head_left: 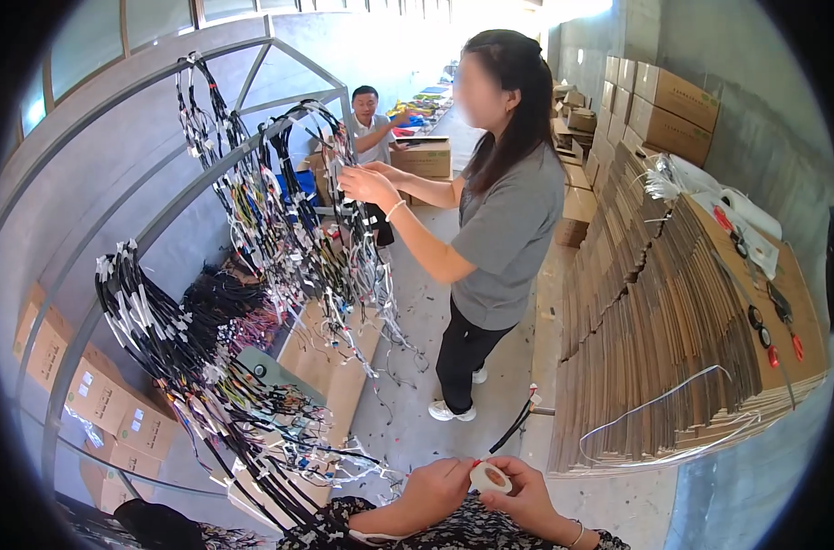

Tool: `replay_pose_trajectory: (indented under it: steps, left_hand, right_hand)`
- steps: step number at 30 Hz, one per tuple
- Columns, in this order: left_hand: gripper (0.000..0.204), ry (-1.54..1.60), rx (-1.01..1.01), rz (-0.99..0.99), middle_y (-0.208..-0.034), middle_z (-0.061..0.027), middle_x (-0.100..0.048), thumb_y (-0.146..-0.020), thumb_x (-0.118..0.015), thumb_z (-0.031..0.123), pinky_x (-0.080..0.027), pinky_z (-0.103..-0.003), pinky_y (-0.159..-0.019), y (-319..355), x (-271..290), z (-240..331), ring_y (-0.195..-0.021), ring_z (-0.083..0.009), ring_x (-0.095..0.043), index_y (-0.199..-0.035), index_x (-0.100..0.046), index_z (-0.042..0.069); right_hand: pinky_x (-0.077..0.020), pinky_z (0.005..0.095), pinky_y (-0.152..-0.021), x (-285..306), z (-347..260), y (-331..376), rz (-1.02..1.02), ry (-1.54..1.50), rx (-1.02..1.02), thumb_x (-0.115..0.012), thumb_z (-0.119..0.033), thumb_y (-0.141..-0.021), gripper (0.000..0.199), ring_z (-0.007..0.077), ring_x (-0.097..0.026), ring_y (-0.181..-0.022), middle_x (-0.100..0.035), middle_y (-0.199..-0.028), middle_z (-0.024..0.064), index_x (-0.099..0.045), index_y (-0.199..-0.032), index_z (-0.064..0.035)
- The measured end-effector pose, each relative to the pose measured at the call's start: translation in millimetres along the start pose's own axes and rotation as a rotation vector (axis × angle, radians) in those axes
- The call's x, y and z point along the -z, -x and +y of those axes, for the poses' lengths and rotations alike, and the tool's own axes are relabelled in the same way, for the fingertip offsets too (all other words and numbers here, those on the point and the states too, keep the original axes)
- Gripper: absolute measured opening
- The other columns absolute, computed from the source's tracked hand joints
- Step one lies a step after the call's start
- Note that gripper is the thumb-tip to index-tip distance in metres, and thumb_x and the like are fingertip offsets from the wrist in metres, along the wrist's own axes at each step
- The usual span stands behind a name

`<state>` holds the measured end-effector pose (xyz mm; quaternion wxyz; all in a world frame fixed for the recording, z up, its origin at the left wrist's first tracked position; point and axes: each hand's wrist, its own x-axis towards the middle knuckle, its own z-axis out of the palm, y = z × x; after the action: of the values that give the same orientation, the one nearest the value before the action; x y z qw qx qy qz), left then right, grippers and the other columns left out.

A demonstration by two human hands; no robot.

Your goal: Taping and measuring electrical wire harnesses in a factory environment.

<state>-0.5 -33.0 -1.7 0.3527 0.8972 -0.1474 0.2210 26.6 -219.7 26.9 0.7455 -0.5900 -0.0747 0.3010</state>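
Note:
Low in the head view, my right hand (pixel 532 502) grips a roll of white tape (pixel 480 479) between thumb and fingers. Close beside it, my left hand (pixel 435 495) is closed in a pinch at a wire harness, with a bit of red showing at the fingertips. The black-sleeved harness (pixel 512 427) sticks up past the tape roll and ends in small connectors. Its lower part is hidden by my hands. To the left, a thick bundle of black wire harnesses (pixel 151 307) with white tags and connectors hangs from a metal rack (pixel 192 188).
A co-worker in a grey shirt (pixel 518 247) handles harnesses on the rack; another person (pixel 371 124) is farther back. Flattened cardboard (pixel 637 330) is stacked at right, with scissors (pixel 780 307) on top. Cartons (pixel 671 105) stand behind it, others (pixel 105 394) at left.

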Motion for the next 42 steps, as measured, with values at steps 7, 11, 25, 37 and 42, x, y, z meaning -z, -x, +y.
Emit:
replay_pose_trajectory:
  steps: [7, 11, 25, 37, 42]
  left_hand:
    - [0.022, -0.038, 0.036, 0.017, -0.073, -0.0083, -0.061, -0.08, -0.066, 0.005, -0.05, -0.038, -0.053, -1, 2, -7, -0.065, -0.0272, -0.064, -0.101, -0.063, 0.005]
    - [0.021, -0.018, 0.019, 0.04, -0.075, -0.0083, -0.061, -0.08, -0.067, 0.007, -0.051, -0.039, -0.055, 2, 0, -7, -0.065, -0.0275, -0.064, -0.1, -0.064, 0.005]
    - [0.007, 0.003, 0.176, -0.056, -0.072, -0.0148, -0.061, -0.087, -0.064, 0.01, -0.046, -0.046, -0.056, 1, 14, -13, -0.061, -0.0348, -0.059, -0.087, -0.063, 0.003]
    - [0.015, 0.721, 0.535, -0.426, -0.079, -0.0113, -0.066, -0.095, -0.064, 0.011, -0.045, -0.031, -0.059, -4, 36, -7, -0.065, -0.0185, -0.061, -0.099, -0.068, -0.002]
    - [0.013, 0.641, 0.434, -0.353, -0.078, -0.0121, -0.065, -0.093, -0.065, 0.009, -0.047, -0.032, -0.06, -2, 40, -3, -0.064, -0.022, -0.061, -0.099, -0.066, -0.002]
  right_hand:
    - [-0.0575, 0.0264, -0.08, -12, -11, -4, 0.043, 0.011, -0.026, -0.077, 0.001, -0.082, 0.052, 0.0127, -0.065, -0.095, -0.065, -0.112, 0.0075, -0.052, -0.127, 0.0012]
    - [-0.0572, 0.0261, -0.082, -13, -13, -4, 0.04, -0.002, -0.072, -0.076, 0.004, -0.081, 0.051, 0.0138, -0.066, -0.096, -0.065, -0.112, 0.008, -0.053, -0.126, 0.0018]
    - [-0.0451, 0.0236, -0.056, -1, -25, -17, -0.365, -0.466, -0.199, -0.048, -0.014, -0.104, 0.05, 0.0128, -0.053, -0.057, -0.064, -0.094, 0.0155, -0.036, -0.152, -0.0076]
    - [-0.0261, 0.0412, -0.115, 39, 24, -75, -0.411, 0.051, 0.219, -0.09, -0.03, -0.066, 0.102, 0.0223, -0.033, -0.143, -0.033, -0.156, 0.0128, -0.037, -0.149, -0.0022]
    - [-0.0435, 0.0257, -0.091, 32, 23, -73, -0.466, 0.157, 0.185, -0.084, -0.022, -0.076, 0.055, 0.0122, -0.055, -0.108, -0.058, -0.118, 0.001, -0.06, -0.122, -0.0043]
